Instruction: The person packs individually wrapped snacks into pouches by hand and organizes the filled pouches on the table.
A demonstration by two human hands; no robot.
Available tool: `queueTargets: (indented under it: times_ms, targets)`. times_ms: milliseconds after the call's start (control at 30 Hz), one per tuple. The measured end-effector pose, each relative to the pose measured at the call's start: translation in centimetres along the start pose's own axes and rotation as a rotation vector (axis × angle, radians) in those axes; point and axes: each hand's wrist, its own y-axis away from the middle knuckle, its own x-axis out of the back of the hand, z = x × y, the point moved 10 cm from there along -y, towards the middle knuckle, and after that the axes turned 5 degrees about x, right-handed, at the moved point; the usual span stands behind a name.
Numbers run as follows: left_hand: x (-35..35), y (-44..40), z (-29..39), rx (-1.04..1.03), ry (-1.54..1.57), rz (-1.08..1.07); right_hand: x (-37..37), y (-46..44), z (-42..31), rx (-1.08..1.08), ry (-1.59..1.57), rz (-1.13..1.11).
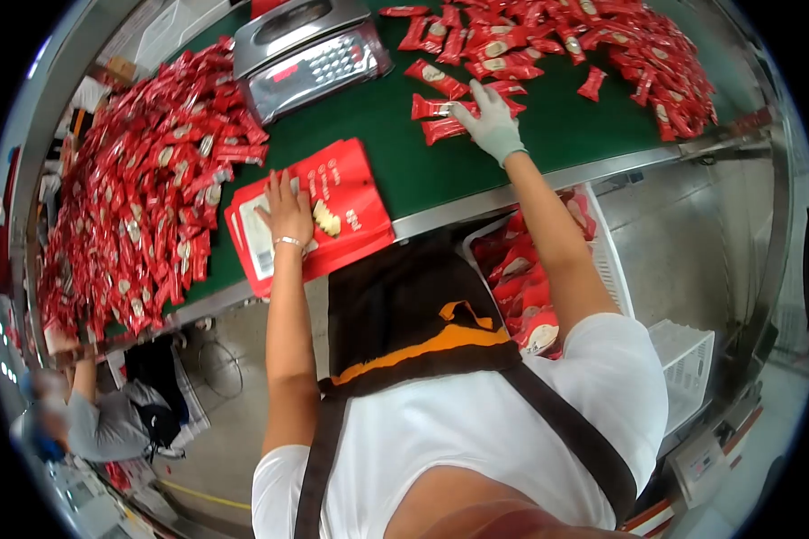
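My left hand (288, 216), bare with a bracelet at the wrist, lies with fingers spread on a stack of flat red printed bags (346, 193) at the front edge of the green table. My right hand (493, 124) wears a pale glove. Its fingers are apart, over and touching a few small red wrapped snack packets (440, 108) on the green surface. Whether it grips one of them is not clear; part of the packets is hidden under the hand.
A large heap of red packets (139, 189) covers the left side, another heap (656, 54) the far right. A metal scale (310, 58) stands at the back. Below the table edge is a white crate (609, 256) of filled red bags (521, 287). Another person (108, 422) is at lower left.
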Motion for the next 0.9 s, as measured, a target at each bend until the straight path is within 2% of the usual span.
queueTargets:
  times_ms: [67,100,133,200,267,333,400,467,500,533,600,633,700,733,767,800,833,867,900]
  targets:
    - [-0.1,-0.1,-0.1,-0.007,-0.013,0.015,0.6,2.2,-3.3,0.185,0.196,-0.053]
    - [0.1,0.1,0.0,-0.009,-0.017,0.012,0.4,3.4,-5.3,0.387,0.249,-0.111]
    - [0.2,0.2,-0.1,0.008,-0.020,0.012,-0.2,3.5,-4.5,0.397,0.242,-0.122]
    - [0.2,0.0,0.1,-0.006,0.005,0.015,-1.5,4.6,-6.8,0.598,0.324,-0.246]
    - [0.3,0.2,0.0,0.009,-0.012,0.017,-1.4,4.6,-7.7,0.580,0.284,-0.307]
    - [0.2,0.1,0.0,0.010,0.004,-0.002,-2.4,5.0,-9.4,0.593,-0.051,-0.475]
    - [0.2,0.1,0.1,0.019,-0.002,-0.008,-3.9,5.5,-11.0,0.639,0.016,-0.523]
    - [0.4,-0.1,0.0,0.024,-0.008,-0.003,-5.9,7.6,-13.0,0.847,0.176,-0.572]
    - [0.4,-0.1,0.1,0.021,-0.002,0.001,-6.4,8.4,-13.5,0.874,0.169,-0.623]
    - [0.3,0.1,0.1,0.022,0.005,-0.001,-6.2,9.5,-14.6,1.020,0.236,-0.570]
    - [0.5,0.4,-0.1,0.031,0.026,0.005,-5.2,10.2,-15.3,1.119,0.248,-0.429]
    - [0.5,0.4,0.0,0.017,0.037,0.020,-5.1,9.9,-15.2,1.124,0.247,-0.439]
    - [0.3,0.3,-0.1,0.002,0.046,0.030,-6.2,8.7,-12.9,0.870,0.203,-0.742]
    - [0.3,0.2,-0.1,-0.010,0.061,0.031,-3.7,6.8,-12.5,0.829,0.061,-0.530]
    - [0.2,0.0,-0.2,-0.019,0.077,0.035,-3.1,3.7,-9.9,0.669,0.064,-0.414]
    - [0.0,0.0,-0.3,-0.013,0.081,0.031,-0.9,1.0,-8.8,0.596,0.043,-0.196]
    - [0.1,0.1,-0.2,-0.025,0.100,0.037,1.7,-0.6,-9.6,0.560,-0.265,-0.084]
    - [0.3,0.2,-0.2,-0.041,0.116,0.047,2.4,-1.6,-8.8,0.518,-0.271,-0.038]
    - [0.3,0.2,-0.4,-0.039,0.112,0.048,1.2,-2.2,-7.9,0.505,-0.147,-0.073]
